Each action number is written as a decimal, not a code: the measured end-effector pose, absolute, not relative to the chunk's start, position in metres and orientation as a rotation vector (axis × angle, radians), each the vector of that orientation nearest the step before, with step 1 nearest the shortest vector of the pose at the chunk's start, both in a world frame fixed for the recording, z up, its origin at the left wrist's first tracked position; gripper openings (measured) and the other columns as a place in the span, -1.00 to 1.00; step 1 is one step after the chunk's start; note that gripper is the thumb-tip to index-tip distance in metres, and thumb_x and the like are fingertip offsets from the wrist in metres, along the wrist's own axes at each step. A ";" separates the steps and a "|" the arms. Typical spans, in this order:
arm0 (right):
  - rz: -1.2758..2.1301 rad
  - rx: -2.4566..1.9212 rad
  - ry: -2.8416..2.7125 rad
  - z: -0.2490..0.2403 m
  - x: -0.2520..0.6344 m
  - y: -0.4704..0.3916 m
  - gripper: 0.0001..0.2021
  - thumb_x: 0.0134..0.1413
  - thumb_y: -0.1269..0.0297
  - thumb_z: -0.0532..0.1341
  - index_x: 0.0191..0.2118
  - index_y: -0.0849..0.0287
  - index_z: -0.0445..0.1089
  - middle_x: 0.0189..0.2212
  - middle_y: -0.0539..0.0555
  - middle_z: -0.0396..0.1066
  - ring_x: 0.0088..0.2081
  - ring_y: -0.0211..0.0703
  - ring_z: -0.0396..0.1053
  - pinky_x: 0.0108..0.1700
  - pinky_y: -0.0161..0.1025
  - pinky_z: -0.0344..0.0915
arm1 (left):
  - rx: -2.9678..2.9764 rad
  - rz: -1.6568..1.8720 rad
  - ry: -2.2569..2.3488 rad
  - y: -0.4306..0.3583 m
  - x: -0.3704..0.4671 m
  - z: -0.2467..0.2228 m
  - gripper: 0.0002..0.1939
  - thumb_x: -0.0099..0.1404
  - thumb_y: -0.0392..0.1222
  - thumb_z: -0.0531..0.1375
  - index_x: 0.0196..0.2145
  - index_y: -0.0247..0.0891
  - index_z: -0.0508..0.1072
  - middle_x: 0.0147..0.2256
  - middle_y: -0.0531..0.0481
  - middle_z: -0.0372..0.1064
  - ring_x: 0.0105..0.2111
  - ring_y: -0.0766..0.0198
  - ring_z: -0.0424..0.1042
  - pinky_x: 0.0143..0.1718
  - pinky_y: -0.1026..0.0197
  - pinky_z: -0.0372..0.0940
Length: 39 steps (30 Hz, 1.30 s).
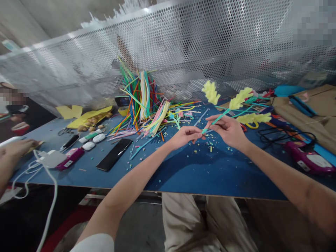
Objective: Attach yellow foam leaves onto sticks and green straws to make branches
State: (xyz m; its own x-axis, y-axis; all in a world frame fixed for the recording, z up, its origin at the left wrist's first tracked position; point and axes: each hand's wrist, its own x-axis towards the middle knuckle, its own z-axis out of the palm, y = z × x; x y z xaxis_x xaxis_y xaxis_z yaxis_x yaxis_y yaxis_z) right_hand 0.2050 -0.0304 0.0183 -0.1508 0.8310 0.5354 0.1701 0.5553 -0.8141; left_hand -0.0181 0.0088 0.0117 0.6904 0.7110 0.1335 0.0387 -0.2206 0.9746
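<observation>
A green stem [219, 116] with several yellow leaf-like pieces [240, 98] at its upper end is held above the blue table, slanting up to the right. My left hand [187, 135] pinches the stem's lower end. Higher up the same stem, my right hand [228, 129] has its fingers closed on it, just below the yellow pieces. Small cut scraps [210, 148] lie on the table beneath both hands. Behind my left hand is a cluster of small pink and blue twisted pieces [181, 116].
Bundled colourful pipe cleaners [144, 96] stand behind, left of centre. A black phone [114, 154], white cases [88, 145] and a purple power strip [70, 158] lie left. Another person's hand [17, 150] is at far left. Cables and another purple strip [309, 157] sit right, before a perforated metal panel [168, 52].
</observation>
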 end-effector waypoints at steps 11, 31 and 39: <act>0.730 -0.836 -1.654 0.015 0.201 -0.031 -0.80 0.25 0.17 0.21 -0.09 0.09 0.49 -0.24 0.07 0.54 -0.21 -0.09 0.51 -0.08 -0.08 0.46 | 1.884 0.764 0.683 0.010 -0.012 0.000 -0.57 0.28 0.13 0.24 -0.18 -0.31 0.61 -0.23 -0.12 0.57 -0.47 0.37 0.41 -0.35 0.29 0.37; 0.854 -0.860 -1.545 0.013 0.197 -0.026 -0.74 0.24 0.14 0.21 -0.05 0.14 0.50 -0.30 0.08 0.56 -0.34 -0.15 0.49 -0.28 -0.19 0.47 | 1.512 0.736 0.568 0.006 -0.003 -0.008 -0.48 0.21 0.19 0.29 -0.11 -0.33 0.60 -0.16 -0.21 0.55 -0.30 0.24 0.50 -0.19 0.13 0.46; 0.800 -0.881 -1.579 0.008 0.197 -0.026 -0.74 0.23 0.13 0.21 -0.07 0.13 0.51 -0.30 0.08 0.56 -0.30 -0.14 0.49 -0.21 -0.18 0.46 | 1.739 0.749 0.626 0.002 -0.003 -0.006 -0.56 0.25 0.08 0.29 -0.13 -0.37 0.59 -0.25 -0.17 0.58 -0.45 0.36 0.42 -0.32 0.27 0.40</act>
State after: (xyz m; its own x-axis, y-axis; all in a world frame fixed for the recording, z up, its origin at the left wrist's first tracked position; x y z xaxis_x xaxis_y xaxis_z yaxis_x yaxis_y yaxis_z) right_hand 0.1966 -0.0258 0.0078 -0.1185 0.8682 0.4819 0.1245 0.4945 -0.8602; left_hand -0.0029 0.0022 -0.0063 0.6619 0.7287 0.1756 0.0441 -0.2717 0.9614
